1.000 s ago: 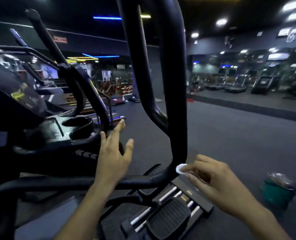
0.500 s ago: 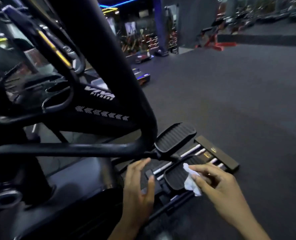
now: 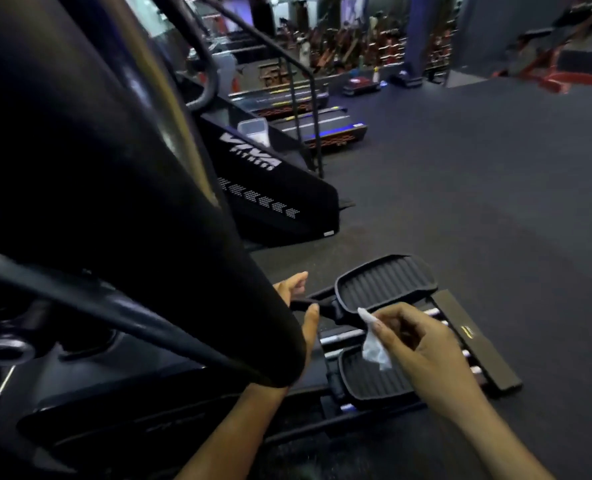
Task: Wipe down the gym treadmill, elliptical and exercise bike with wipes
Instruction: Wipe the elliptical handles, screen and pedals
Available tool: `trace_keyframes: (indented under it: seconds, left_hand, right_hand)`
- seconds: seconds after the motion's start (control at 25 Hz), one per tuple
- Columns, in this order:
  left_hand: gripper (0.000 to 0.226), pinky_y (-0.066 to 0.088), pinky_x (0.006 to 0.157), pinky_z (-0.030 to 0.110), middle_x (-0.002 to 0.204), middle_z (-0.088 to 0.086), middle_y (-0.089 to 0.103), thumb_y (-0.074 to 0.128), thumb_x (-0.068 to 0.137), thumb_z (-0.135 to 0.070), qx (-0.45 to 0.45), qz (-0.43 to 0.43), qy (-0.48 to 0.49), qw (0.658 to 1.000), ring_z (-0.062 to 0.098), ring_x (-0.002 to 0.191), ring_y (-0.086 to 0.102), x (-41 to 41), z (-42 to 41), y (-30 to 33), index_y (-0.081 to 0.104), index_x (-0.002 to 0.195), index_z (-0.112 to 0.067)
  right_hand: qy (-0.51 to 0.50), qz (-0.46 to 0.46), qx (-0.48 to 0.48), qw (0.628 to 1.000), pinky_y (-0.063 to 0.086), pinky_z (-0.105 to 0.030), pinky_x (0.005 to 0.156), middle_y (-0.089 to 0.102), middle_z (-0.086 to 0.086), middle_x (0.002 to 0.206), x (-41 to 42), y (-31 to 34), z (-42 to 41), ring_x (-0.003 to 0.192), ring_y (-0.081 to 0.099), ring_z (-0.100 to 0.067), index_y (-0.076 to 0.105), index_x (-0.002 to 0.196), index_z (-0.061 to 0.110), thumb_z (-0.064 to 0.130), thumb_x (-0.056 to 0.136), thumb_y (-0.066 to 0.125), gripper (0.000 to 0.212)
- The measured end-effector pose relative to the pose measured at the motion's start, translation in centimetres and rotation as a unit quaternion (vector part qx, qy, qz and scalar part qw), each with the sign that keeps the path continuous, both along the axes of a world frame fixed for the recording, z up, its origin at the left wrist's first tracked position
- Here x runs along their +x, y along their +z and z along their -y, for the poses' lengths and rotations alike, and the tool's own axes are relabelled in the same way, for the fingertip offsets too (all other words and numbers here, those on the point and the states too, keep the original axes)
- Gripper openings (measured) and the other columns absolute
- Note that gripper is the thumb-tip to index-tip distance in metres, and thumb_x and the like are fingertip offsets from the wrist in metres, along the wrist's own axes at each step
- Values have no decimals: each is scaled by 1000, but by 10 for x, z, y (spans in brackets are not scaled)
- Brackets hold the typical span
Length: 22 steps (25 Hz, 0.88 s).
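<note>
A: Right hand [image 3: 426, 344]?
B: Fingers pinch a crumpled white wipe [image 3: 374, 344], held over the near black ribbed elliptical pedal [image 3: 374, 382], just below the far ribbed pedal [image 3: 388, 282].
A: Left hand [image 3: 301, 306]?
B: Mostly hidden behind the thick black frame tube [image 3: 131, 202]; its grip can't be told.
A: Labels?
B: "VIVA FITNESS", white, on the black machine shroud [image 3: 270, 188] far left.

Since half a second ago, the right hand [image 3: 422, 344] has carried the wipe [image 3: 374, 344] from the near pedal [image 3: 374, 382] to the near edge of the far pedal [image 3: 384, 282]. The left hand [image 3: 301, 306] has moved far-left, now largely hidden behind the elliptical's black arm [image 3: 131, 202].
</note>
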State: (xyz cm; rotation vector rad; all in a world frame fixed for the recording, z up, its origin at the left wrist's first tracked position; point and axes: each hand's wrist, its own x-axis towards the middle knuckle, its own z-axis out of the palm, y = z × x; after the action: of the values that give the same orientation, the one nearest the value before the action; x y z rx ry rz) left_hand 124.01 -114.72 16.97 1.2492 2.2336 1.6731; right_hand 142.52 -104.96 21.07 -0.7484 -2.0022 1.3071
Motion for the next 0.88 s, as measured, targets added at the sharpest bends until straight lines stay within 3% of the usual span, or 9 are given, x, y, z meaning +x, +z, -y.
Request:
trace_keyframes:
  seconds: [0.08, 0.2, 0.44, 0.6, 0.76, 0.88]
  left_hand:
    - [46, 48, 105, 37, 127, -9, 55, 58, 91, -33, 15, -16, 26, 999, 9, 122, 56, -11, -15, 8, 56, 136, -25]
    - [47, 45, 104, 25, 128, -7, 56, 61, 90, -23, 14, -25, 86, 996, 7, 123, 55, -27, -22, 19, 56, 136, -21]
    - [45, 46, 106, 29, 129, -9, 58, 61, 92, -19, 35, -40, 237, 970, 8, 125, 56, -53, -7, 20, 55, 136, -25]
    - [43, 45, 109, 31, 129, -11, 58, 62, 92, -17, 100, -60, 406, 907, 10, 126, 56, -55, -10, 46, 57, 134, -28]
    - [37, 45, 108, 27, 132, -7, 57, 58, 97, -15, 151, -123, 497, 845, 7, 127, 53, -58, -29, 88, 56, 132, -27]
    - [36, 47, 108, 39, 135, -9, 54, 52, 98, -22, 183, -149, 540, 808, 7, 128, 52, -64, -42, 115, 55, 134, -26]
  right_hand:
    - [36, -9, 9, 999, 54, -31, 66, 72, 5, 80, -19, 7, -24, 71, 67, -10, 71, 90, 24, 24, 93, 71, 3]
    - [99, -10, 25, 995, 54, -22, 69, 72, 8, 87, -52, 9, -49, 81, 70, -10, 71, 97, 25, 18, 94, 68, 9]
    - [229, -28, -8, 973, 45, -17, 59, 68, 9, 77, -105, 4, -85, 64, 61, -7, 72, 94, 26, 14, 94, 68, 13]
    - [351, -47, 3, 935, 55, -27, 70, 73, 7, 93, -140, 29, -126, 85, 70, -7, 76, 91, 22, 12, 90, 71, 12]
    - [429, -95, 25, 898, 53, -20, 64, 73, 5, 89, -167, 65, -167, 77, 70, -12, 78, 85, 25, 10, 87, 75, 16]
    - [468, -116, 7, 876, 51, -18, 64, 73, 1, 87, -183, 83, -181, 73, 68, -14, 79, 87, 28, 15, 87, 75, 14]
